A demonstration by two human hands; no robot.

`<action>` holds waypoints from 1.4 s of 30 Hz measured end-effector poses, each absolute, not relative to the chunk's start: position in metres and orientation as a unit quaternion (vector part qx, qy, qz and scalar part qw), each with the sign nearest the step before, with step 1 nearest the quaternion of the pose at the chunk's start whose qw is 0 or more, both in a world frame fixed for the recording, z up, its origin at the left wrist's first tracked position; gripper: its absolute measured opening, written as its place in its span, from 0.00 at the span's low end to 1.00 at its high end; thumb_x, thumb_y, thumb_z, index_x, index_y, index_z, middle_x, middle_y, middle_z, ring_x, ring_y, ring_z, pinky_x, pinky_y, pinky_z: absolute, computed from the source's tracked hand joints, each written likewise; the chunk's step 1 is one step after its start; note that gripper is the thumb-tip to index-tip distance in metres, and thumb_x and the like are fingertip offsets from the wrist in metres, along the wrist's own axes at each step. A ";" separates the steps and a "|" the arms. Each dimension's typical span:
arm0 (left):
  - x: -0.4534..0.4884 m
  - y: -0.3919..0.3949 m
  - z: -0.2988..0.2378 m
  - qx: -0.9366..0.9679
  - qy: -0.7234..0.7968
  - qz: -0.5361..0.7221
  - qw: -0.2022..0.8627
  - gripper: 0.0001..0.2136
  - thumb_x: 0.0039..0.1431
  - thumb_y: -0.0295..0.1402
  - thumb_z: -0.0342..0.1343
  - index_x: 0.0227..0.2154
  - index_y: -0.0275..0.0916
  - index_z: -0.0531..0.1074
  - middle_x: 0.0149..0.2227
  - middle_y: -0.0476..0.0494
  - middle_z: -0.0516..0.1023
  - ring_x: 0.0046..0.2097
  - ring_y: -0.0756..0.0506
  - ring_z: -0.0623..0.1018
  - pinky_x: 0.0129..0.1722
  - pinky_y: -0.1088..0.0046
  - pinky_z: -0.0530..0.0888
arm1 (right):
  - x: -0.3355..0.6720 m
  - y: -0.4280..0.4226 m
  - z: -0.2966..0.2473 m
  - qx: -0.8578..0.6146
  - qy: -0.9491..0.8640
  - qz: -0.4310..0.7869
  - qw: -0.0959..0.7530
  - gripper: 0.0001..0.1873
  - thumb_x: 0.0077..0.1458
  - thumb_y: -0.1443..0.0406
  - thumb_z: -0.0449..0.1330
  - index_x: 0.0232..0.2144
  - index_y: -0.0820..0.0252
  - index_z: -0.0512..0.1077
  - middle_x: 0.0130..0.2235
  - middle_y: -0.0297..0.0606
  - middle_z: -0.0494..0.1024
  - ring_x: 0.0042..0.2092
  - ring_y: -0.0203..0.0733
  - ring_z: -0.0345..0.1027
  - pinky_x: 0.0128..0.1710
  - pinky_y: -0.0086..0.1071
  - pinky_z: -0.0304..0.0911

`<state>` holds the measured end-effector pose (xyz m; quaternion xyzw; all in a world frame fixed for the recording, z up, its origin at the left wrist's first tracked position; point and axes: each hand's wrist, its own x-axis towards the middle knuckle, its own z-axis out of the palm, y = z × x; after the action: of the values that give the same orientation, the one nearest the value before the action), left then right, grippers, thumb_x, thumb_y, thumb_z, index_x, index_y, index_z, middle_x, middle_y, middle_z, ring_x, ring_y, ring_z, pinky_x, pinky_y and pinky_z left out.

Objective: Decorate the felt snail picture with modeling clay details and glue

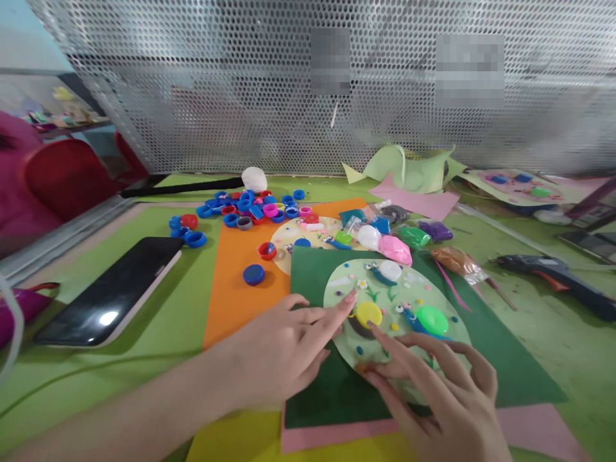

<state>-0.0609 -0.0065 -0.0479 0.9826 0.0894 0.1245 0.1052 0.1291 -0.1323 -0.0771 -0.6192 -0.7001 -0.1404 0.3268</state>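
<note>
A pale green round card (344, 282) lies on a dark green sheet (312, 398). Three snail figures with bottle-cap shells are on it, among small flowers, grass blades and dots. One has a yellow cap (369, 314) over a dark clay body, one a bright green cap (432, 319), one a white cap (389, 270). My left hand (289, 346) stretches its index finger onto the card just left of the yellow cap, its other fingers loosely bent. With spread fingers, my right hand (443, 385) touches the yellow cap's lower edge; its thumb is at the card's rim.
Bottle caps (248, 205) are heaped behind an orange sheet (235, 301). Bagged clay (394, 249) lies beyond the card, with a glue gun (563, 276) at right. A phone (115, 289) rests at left. Perforated metal (269, 115) borders the table's back.
</note>
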 end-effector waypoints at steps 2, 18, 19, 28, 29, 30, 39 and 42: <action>-0.061 -0.010 -0.045 0.979 0.074 0.164 0.096 0.33 0.61 0.22 0.43 0.63 0.30 0.30 0.44 0.39 0.78 0.48 0.40 0.72 0.45 0.57 0.66 | 0.127 -0.132 -0.077 -0.628 -0.685 -0.145 0.340 0.14 0.60 0.63 0.55 0.49 0.51 0.68 0.27 0.27 0.80 0.36 0.42 0.74 0.47 0.41 0.49; -0.057 -0.028 -0.047 0.978 0.002 0.195 0.068 0.34 0.59 0.20 0.41 0.61 0.20 0.25 0.32 0.41 0.79 0.34 0.42 0.74 0.35 0.63 0.69 | 0.124 -0.132 -0.080 -0.630 -0.673 -0.108 0.372 0.11 0.63 0.60 0.50 0.43 0.50 0.70 0.28 0.29 0.80 0.35 0.40 0.73 0.46 0.41 0.48; -0.057 -0.028 -0.048 0.981 0.004 0.184 0.063 0.34 0.59 0.20 0.40 0.61 0.19 0.25 0.33 0.39 0.79 0.34 0.42 0.74 0.34 0.63 0.70 | 0.126 -0.132 -0.081 -0.625 -0.685 -0.111 0.357 0.11 0.62 0.61 0.51 0.44 0.51 0.70 0.28 0.28 0.80 0.35 0.40 0.73 0.45 0.40 0.48; -0.056 -0.027 -0.051 0.984 0.003 0.172 0.043 0.32 0.57 0.17 0.40 0.61 0.17 0.29 0.34 0.36 0.78 0.34 0.43 0.73 0.30 0.64 0.73 | 0.133 -0.137 -0.083 -0.646 -0.688 -0.117 0.311 0.13 0.59 0.62 0.54 0.46 0.51 0.66 0.26 0.23 0.79 0.32 0.41 0.71 0.42 0.41 0.49; -0.056 -0.027 -0.051 0.984 0.004 0.171 0.044 0.32 0.57 0.17 0.40 0.61 0.17 0.29 0.35 0.35 0.78 0.35 0.42 0.74 0.31 0.64 0.73 | 0.136 -0.138 -0.084 -0.635 -0.701 -0.120 0.300 0.14 0.58 0.62 0.55 0.48 0.52 0.66 0.27 0.23 0.80 0.32 0.40 0.71 0.41 0.39 0.49; -0.057 -0.027 -0.051 0.984 0.003 0.170 0.044 0.32 0.58 0.18 0.40 0.61 0.17 0.29 0.36 0.34 0.78 0.35 0.42 0.74 0.31 0.64 0.73 | 0.140 -0.140 -0.084 -0.625 -0.714 -0.124 0.291 0.16 0.57 0.62 0.56 0.49 0.53 0.65 0.27 0.23 0.80 0.33 0.40 0.71 0.41 0.39 0.50; -0.057 -0.027 -0.049 0.988 0.010 0.144 0.046 0.32 0.59 0.19 0.41 0.61 0.17 0.29 0.36 0.33 0.79 0.36 0.41 0.75 0.32 0.63 0.74 | 0.159 -0.149 -0.082 -0.584 -0.762 -0.158 0.231 0.17 0.54 0.64 0.58 0.48 0.56 0.69 0.29 0.26 0.80 0.33 0.37 0.71 0.37 0.34 0.55; -0.059 -0.027 -0.048 0.990 0.012 0.131 0.047 0.31 0.60 0.19 0.39 0.61 0.17 0.28 0.36 0.33 0.79 0.37 0.41 0.75 0.34 0.61 0.74 | 0.163 -0.152 -0.082 -0.579 -0.762 -0.166 0.238 0.16 0.54 0.64 0.59 0.47 0.54 0.70 0.27 0.25 0.79 0.32 0.36 0.72 0.36 0.33 0.57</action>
<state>-0.0586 -0.0272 -0.0481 0.9902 0.0124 0.1308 0.0472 0.1631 -0.1518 -0.0822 -0.5785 -0.7622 -0.1661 0.2384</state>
